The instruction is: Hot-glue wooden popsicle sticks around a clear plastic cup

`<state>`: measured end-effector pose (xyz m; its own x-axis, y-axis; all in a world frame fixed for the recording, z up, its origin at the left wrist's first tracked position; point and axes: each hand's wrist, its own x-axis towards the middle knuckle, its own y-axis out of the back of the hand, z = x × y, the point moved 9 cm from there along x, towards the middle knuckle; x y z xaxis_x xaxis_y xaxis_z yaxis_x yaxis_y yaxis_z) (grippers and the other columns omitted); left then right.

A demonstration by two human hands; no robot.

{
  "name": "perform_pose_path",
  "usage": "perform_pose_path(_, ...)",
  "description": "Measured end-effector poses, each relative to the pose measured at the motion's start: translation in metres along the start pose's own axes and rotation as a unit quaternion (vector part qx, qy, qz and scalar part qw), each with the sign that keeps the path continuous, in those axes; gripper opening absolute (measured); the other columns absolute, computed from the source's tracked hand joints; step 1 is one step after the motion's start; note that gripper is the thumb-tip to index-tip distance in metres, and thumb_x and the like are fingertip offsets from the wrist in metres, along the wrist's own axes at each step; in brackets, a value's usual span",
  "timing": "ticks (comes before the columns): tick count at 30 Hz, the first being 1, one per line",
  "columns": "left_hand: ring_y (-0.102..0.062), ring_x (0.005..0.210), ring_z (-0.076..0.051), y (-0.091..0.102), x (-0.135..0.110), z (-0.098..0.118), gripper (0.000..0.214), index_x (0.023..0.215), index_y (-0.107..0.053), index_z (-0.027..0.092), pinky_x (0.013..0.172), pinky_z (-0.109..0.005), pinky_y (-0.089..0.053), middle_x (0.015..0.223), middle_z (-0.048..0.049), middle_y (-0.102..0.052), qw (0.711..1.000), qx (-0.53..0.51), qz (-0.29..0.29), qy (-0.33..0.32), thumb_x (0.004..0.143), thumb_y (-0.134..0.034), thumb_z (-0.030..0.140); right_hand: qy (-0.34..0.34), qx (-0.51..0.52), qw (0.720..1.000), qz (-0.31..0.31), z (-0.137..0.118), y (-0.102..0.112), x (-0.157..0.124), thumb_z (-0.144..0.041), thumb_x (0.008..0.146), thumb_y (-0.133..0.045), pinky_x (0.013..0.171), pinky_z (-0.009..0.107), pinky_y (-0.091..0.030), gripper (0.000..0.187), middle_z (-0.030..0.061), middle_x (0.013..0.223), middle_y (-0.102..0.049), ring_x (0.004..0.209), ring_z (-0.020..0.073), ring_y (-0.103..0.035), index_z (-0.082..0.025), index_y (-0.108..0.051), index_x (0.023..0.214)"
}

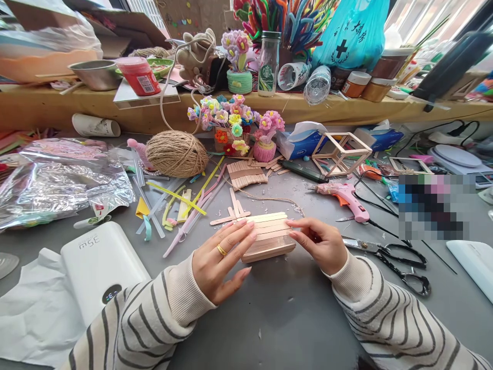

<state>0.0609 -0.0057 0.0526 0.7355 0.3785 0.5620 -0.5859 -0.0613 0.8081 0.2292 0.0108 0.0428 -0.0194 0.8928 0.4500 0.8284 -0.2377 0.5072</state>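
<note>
A small box of wooden craft sticks (pixel 269 250) sits on the grey table in front of me, with several flat craft sticks (pixel 268 226) laid side by side across its top. My left hand (pixel 225 257) wears a gold ring and has its fingers stretched out, the fingertips resting on the left ends of these sticks. At the right ends, my right hand (pixel 319 241) has thumb and index finger closed about the edge of a craft stick. Loose craft sticks (pixel 234 210) lie just behind the box, and a bundle of craft sticks (pixel 246 176) lies farther back.
On the right are a pink glue gun (pixel 348 200) with its cord and black-handled scissors (pixel 389 257). A twine ball (pixel 177 154), plastic strips and a white power bank (pixel 102 272) lie to the left. Behind stand pipe-cleaner flowers (pixel 233 121) and a stick frame (pixel 342 154).
</note>
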Motion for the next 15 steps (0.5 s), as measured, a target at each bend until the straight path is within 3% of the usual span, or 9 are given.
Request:
perform_pose_path(10, -0.039, 0.122, -0.027, 0.002, 0.002, 0.002, 0.050, 0.128, -0.035, 0.010, 0.097, -0.044, -0.041, 0.123, -0.0161, -0.050, 1.000, 0.020, 0.011, -0.002, 0.079, -0.044, 0.018, 0.038, -0.038, 0.998, -0.014, -0.004, 0.004, -0.010, -0.026, 0.079, -0.052, 0.041, 0.019, -0.036, 0.023, -0.0046, 0.049, -0.047, 0.041, 0.0063, -0.038, -0.018, -0.063, 0.098)
perform_pose_path(12, -0.039, 0.122, -0.028, 0.002, 0.002, 0.002, 0.051, 0.128, -0.036, 0.008, 0.097, -0.044, -0.041, 0.123, -0.0167, -0.050, 1.000, 0.017, 0.012, -0.004, 0.079, -0.045, 0.017, 0.016, -0.020, 1.000, -0.008, 0.001, 0.003, -0.010, -0.028, 0.078, -0.054, 0.042, 0.019, -0.035, 0.024, -0.0052, 0.049, -0.045, 0.041, 0.0061, -0.037, -0.018, -0.063, 0.098)
perform_pose_path(15, -0.039, 0.122, -0.028, 0.003, 0.002, 0.002, 0.052, 0.128, -0.035, 0.008, 0.098, -0.044, -0.041, 0.124, -0.0166, -0.050, 1.000, 0.012, 0.011, -0.005, 0.078, -0.044, 0.014, -0.070, 0.039, 0.996, -0.027, 0.019, -0.006, -0.009, -0.035, 0.078, -0.054, 0.042, 0.019, -0.035, 0.034, -0.0067, 0.048, -0.039, 0.042, 0.0060, -0.035, -0.016, -0.059, 0.106)
